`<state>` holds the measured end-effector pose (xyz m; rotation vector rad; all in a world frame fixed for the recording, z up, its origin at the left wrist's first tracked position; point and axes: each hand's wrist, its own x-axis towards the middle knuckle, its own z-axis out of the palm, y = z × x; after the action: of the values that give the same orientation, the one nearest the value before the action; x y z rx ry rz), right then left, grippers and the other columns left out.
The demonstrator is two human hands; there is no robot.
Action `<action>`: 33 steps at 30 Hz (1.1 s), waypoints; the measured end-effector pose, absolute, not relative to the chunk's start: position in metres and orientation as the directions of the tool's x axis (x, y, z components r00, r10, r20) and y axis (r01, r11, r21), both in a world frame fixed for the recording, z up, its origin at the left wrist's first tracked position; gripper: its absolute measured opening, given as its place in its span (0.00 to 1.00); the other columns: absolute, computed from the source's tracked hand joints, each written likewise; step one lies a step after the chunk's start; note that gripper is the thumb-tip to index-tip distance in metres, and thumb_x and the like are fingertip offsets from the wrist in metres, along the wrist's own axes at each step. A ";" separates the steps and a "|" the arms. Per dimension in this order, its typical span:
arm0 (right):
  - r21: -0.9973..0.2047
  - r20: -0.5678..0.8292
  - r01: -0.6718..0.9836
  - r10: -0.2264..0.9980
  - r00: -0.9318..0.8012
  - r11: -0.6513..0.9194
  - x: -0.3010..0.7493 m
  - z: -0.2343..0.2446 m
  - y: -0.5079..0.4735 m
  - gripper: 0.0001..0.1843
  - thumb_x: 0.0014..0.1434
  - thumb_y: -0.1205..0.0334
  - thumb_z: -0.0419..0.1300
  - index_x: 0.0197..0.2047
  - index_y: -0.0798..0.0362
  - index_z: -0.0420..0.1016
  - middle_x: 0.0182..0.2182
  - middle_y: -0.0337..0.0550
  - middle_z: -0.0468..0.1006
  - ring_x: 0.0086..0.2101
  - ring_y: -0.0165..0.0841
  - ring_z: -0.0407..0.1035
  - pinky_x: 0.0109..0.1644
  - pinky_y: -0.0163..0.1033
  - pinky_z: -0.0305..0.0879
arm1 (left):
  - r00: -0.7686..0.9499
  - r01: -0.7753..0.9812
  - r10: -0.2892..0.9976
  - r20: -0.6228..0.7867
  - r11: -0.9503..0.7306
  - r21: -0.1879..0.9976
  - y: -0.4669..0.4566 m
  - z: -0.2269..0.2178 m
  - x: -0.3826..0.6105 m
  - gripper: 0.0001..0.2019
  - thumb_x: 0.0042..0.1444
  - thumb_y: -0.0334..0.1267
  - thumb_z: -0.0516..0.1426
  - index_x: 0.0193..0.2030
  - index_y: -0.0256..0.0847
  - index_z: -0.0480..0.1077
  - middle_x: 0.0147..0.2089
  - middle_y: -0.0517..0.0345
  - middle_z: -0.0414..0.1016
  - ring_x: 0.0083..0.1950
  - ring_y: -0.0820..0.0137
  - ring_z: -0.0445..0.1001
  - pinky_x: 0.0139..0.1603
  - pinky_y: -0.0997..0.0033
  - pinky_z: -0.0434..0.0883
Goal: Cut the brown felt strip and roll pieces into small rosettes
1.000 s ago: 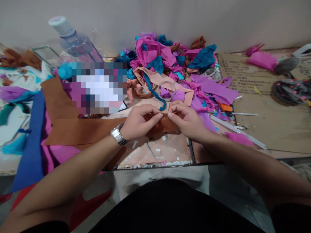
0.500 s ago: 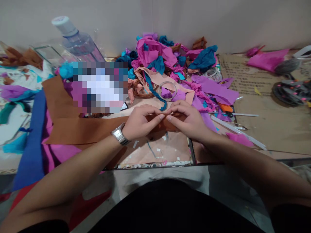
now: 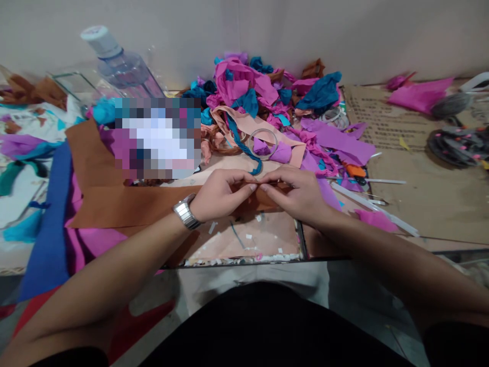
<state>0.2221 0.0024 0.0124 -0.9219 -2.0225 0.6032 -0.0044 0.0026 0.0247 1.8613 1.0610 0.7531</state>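
Note:
A brown paper strip (image 3: 153, 201), thin and soft like crepe paper, runs across the worktop to both hands. My left hand (image 3: 221, 196), below a silver wristwatch (image 3: 186, 211), pinches the strip's upper edge between thumb and fingers. Close against it, my right hand (image 3: 296, 193) pinches the same edge, fingertips nearly meeting the left ones. The edge looks narrowly rolled or folded there; the fingers hide its details. Just beyond the fingertips lie a twisted teal strip (image 3: 244, 145) and a clear ring (image 3: 263, 144) on peach paper (image 3: 298, 155).
Crumpled pink, purple and teal scraps (image 3: 248, 84) heap against the wall. A clear bottle (image 3: 124, 69) with a white cap stands back left, near a blurred-out patch. Cardboard (image 3: 412, 193), white sticks (image 3: 376, 209) and an orange-handled tool (image 3: 355, 171) lie right. Blue material (image 3: 49, 219) hangs over the front edge.
Both hands keep their pinch on the brown paper strip. The right fingers have flattened and dropped slightly toward the left fingertips, and the left hand has shifted a touch left.

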 end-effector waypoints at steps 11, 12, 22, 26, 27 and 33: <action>-0.529 0.601 0.393 0.659 -0.452 0.752 0.221 0.011 0.004 0.06 0.66 0.64 0.63 0.42 0.49 0.82 0.37 0.42 0.86 0.37 0.34 0.78 0.44 0.41 0.72 | 0.474 0.359 0.879 0.043 -0.237 0.903 0.003 0.028 -0.006 0.10 0.63 0.37 0.58 0.38 0.35 0.80 0.33 0.57 0.80 0.33 0.71 0.74 0.37 0.73 0.69; -0.522 0.605 0.392 0.653 -0.455 0.758 0.221 0.011 0.003 0.06 0.66 0.64 0.63 0.42 0.49 0.82 0.37 0.42 0.87 0.37 0.34 0.78 0.44 0.41 0.72 | 0.481 0.353 0.876 0.041 -0.236 0.906 0.003 0.027 -0.006 0.10 0.63 0.37 0.57 0.38 0.35 0.80 0.33 0.57 0.81 0.34 0.71 0.75 0.37 0.73 0.69; -0.493 0.636 0.352 0.605 -0.478 0.796 0.220 0.012 0.002 0.07 0.65 0.67 0.62 0.43 0.49 0.81 0.37 0.41 0.86 0.38 0.33 0.79 0.47 0.41 0.73 | 0.506 0.295 0.862 0.023 -0.198 0.935 0.002 0.032 -0.005 0.19 0.66 0.49 0.57 0.36 0.34 0.78 0.32 0.55 0.78 0.32 0.72 0.70 0.35 0.74 0.67; -0.523 0.591 0.368 0.639 -0.493 0.769 0.221 0.013 0.001 0.07 0.65 0.66 0.61 0.44 0.49 0.81 0.38 0.41 0.86 0.39 0.34 0.78 0.47 0.42 0.73 | 0.469 0.319 0.883 0.015 -0.185 0.929 0.001 0.030 -0.003 0.19 0.64 0.49 0.60 0.33 0.34 0.77 0.27 0.58 0.72 0.28 0.75 0.65 0.30 0.75 0.62; -0.529 0.583 0.376 0.648 -0.491 0.761 0.221 0.013 0.001 0.07 0.65 0.66 0.61 0.44 0.48 0.80 0.38 0.41 0.86 0.39 0.35 0.78 0.47 0.42 0.73 | 0.462 0.321 0.887 0.016 -0.183 0.929 0.001 0.029 -0.003 0.18 0.64 0.49 0.60 0.33 0.34 0.77 0.28 0.58 0.72 0.29 0.75 0.65 0.30 0.75 0.62; -0.529 0.570 0.409 0.669 -0.478 0.743 0.221 0.014 0.001 0.06 0.66 0.64 0.61 0.44 0.49 0.80 0.37 0.42 0.86 0.39 0.35 0.78 0.46 0.42 0.73 | 0.453 0.304 0.891 0.031 -0.187 0.934 0.001 0.029 -0.003 0.18 0.64 0.48 0.59 0.33 0.34 0.76 0.29 0.57 0.74 0.30 0.74 0.67 0.33 0.74 0.65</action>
<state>0.2206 0.0007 0.0135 -0.8082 -2.1361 0.4113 -0.0026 0.0009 0.0292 1.7260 1.0331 0.7512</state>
